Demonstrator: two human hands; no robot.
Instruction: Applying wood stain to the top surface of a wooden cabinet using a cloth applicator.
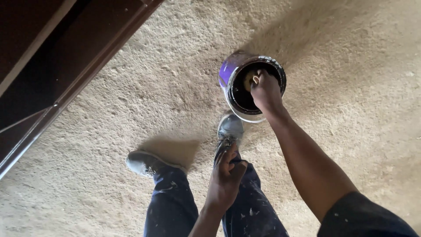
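Container: one paint can [252, 87], round, open at the top.
Place: standing on the beige carpet [131, 87], right of centre, on the far side of the grey shoes.
Colours: purple label on the left wall, pale metal rim smeared dark, dark liquid inside.
Contact: right hand [264, 90] reaching into the mouth, closed round a pale handle.
Label text: too small to make out.
Signs, screens: none in view.

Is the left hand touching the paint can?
No, the left hand hangs free above the knee, while the right hand reaches into the paint can.
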